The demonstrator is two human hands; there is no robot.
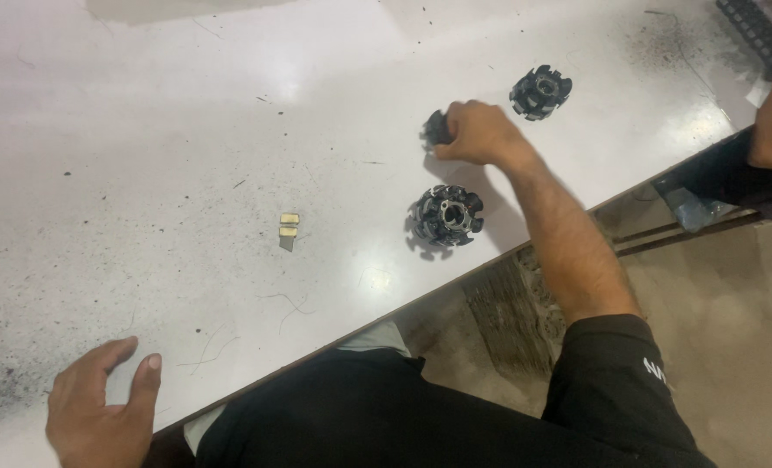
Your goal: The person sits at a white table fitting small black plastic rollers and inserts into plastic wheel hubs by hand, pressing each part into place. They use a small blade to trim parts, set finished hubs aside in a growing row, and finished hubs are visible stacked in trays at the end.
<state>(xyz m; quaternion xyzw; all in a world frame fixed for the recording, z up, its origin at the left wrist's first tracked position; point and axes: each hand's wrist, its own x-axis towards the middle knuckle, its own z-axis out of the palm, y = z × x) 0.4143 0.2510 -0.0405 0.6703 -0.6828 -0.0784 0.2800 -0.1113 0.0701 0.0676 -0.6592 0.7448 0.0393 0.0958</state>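
The right hand (477,132) reaches out over the white worktop (186,130), its fingers closed around a small black toothed part (438,128) that sits on the surface at the far right. Only the left edge of that part shows beyond the knuckles. Just near of it, apart from the hand, lies a black round stator-like part (446,215) with radial teeth and a hollow centre. A second part of the same kind (540,91) lies farther off to the right, well apart from the first. The left hand (100,407) rests at the near left edge of the worktop, fingers loosely spread and thumb raised, holding nothing. Between the two hands, towards the middle, lie two small tan blocks with a grey sliver (288,230), touching one another. Dark specks and scratches mark the worktop.
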